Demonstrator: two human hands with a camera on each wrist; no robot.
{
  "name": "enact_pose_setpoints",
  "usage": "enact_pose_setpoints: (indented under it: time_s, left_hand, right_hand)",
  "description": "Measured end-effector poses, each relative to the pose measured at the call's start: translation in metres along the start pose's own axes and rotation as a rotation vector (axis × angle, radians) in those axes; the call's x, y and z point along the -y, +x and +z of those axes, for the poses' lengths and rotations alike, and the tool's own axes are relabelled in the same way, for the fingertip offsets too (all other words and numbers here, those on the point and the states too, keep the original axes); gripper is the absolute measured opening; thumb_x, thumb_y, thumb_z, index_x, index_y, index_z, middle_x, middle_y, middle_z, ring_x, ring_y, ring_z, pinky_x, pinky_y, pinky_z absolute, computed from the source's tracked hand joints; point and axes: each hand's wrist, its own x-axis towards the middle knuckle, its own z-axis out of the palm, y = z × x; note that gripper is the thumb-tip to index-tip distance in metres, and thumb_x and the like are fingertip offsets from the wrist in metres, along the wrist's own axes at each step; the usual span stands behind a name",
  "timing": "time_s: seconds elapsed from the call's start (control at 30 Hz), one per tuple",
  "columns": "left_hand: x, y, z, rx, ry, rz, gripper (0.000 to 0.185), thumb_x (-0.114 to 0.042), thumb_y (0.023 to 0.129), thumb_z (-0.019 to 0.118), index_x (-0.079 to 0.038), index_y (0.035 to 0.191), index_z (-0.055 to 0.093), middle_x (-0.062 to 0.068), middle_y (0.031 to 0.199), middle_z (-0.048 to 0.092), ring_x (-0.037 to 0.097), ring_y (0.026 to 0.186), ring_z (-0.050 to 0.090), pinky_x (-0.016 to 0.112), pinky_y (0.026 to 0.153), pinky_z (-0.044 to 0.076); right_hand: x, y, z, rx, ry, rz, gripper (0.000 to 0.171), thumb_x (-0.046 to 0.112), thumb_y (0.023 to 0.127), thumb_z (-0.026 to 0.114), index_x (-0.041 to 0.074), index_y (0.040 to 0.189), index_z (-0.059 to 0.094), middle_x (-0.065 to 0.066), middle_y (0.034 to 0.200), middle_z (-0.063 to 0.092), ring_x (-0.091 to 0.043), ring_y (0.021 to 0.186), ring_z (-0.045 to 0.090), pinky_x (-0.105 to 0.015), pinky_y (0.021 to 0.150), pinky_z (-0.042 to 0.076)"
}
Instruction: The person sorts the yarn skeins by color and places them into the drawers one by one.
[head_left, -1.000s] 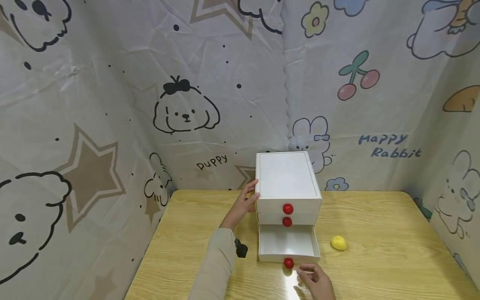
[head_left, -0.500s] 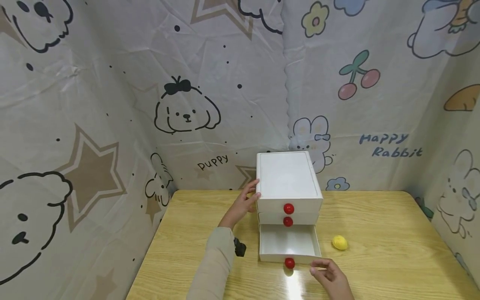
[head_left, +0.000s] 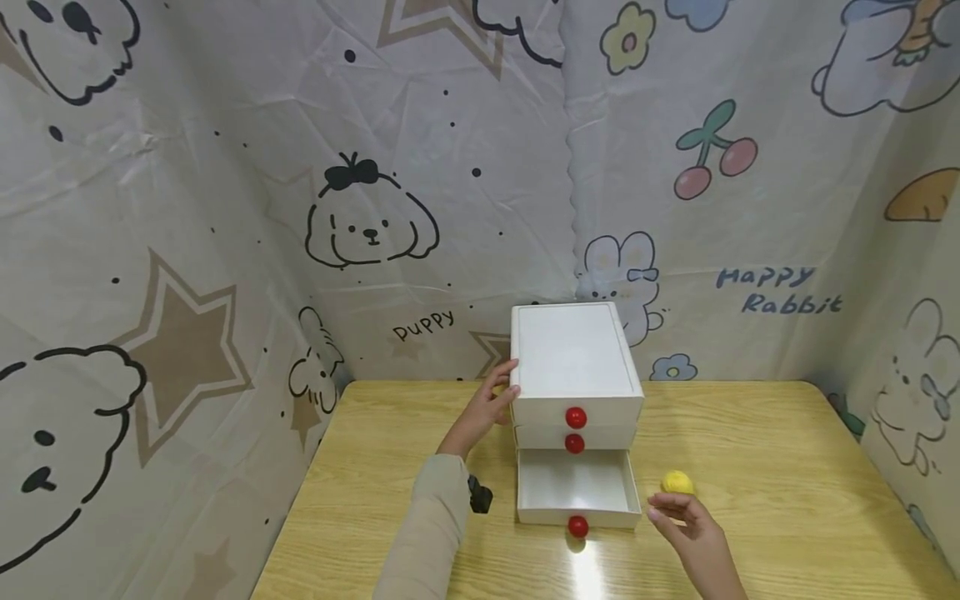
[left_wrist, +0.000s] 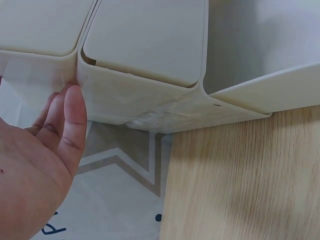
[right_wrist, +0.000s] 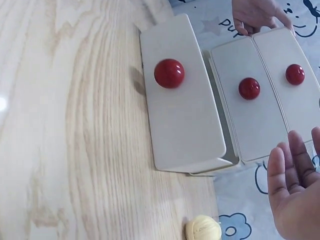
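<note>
A white drawer cabinet [head_left: 573, 350] with red round knobs stands on the table, its bottom drawer [head_left: 573, 483] pulled out and bare inside. My left hand [head_left: 483, 410] rests against the cabinet's left side; in the left wrist view its fingertips [left_wrist: 75, 102] touch the wall with fingers nearly straight. My right hand [head_left: 693, 533], fingers loosely bent and holding nothing, hovers right of the drawer, just in front of a small yellow ball [head_left: 677, 482]. The right wrist view shows the yellow ball [right_wrist: 203, 228] on the table, apart from the right hand [right_wrist: 295, 195].
The wooden table [head_left: 780, 483] carries the cabinet and ball. Behind and beside it hangs a printed cloth [head_left: 450, 208] with cartoon animals and stars. A black object [head_left: 480, 495] sits at the left wrist.
My right hand has moved right and a little away from me, from beside the bottom drawer's knob to near the yellow ball. The left hand and the drawers stay put.
</note>
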Motion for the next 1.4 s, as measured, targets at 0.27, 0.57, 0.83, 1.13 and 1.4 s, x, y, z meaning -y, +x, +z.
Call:
enact_pose_setpoints:
  time_s: [0.27,0.57,0.83,1.13,1.4]
  left_hand:
    - [0.001,0.000,-0.001,-0.010,0.013,0.007,0.050,-0.047,0.098,0.050,-0.048,0.144,0.031,0.008,0.145,0.035,0.022,0.109,0.047,0.042,0.085,0.050]
    - [0.002,0.001,0.002,-0.015,0.010,0.014,0.051,-0.040,0.100,0.049,-0.042,0.147,0.031,0.011,0.146,0.034,0.021,0.101,0.046,0.039,0.082,0.048]
    - [0.004,0.003,0.001,-0.024,-0.008,0.012,0.050,-0.040,0.100,0.049,-0.042,0.147,0.031,0.011,0.145,0.034,0.026,0.103,0.046,0.048,0.085,0.049]
    - [-0.011,-0.003,0.000,0.004,-0.028,-0.012,0.053,-0.029,0.102,0.048,-0.030,0.151,0.029,0.015,0.144,0.033,0.020,0.096,0.042,0.032,0.079,0.046]
    - [-0.028,-0.015,0.001,0.010,-0.014,-0.007,0.053,-0.028,0.102,0.047,-0.027,0.152,0.027,0.018,0.145,0.032,0.017,0.096,0.043,0.033,0.081,0.047]
  right_hand:
    - [-0.004,0.013,-0.010,0.010,-0.060,-0.015,0.030,0.020,0.096,0.060,0.003,0.120,0.055,0.026,0.106,0.056,0.013,0.094,0.049,-0.012,0.077,0.047]
    - [-0.024,0.028,-0.018,0.012,-0.116,0.035,0.037,0.025,0.096,0.061,0.001,0.123,0.051,0.013,0.113,0.054,0.015,0.091,0.047,-0.011,0.077,0.046]
    - [-0.043,0.046,-0.027,0.032,-0.182,0.116,0.050,0.033,0.098,0.056,-0.002,0.131,0.042,-0.021,0.131,0.049,0.015,0.087,0.040,-0.013,0.073,0.044]
    - [-0.054,0.059,-0.031,0.068,-0.159,0.155,0.065,0.038,0.098,0.053,-0.007,0.138,0.029,-0.027,0.139,0.038,-0.034,0.122,0.037,-0.038,0.096,0.040]
    - [-0.067,0.065,-0.029,0.045,-0.140,0.172,0.068,0.033,0.098,0.057,-0.011,0.140,0.027,-0.033,0.142,0.034,-0.048,0.130,0.028,-0.061,0.105,0.030]
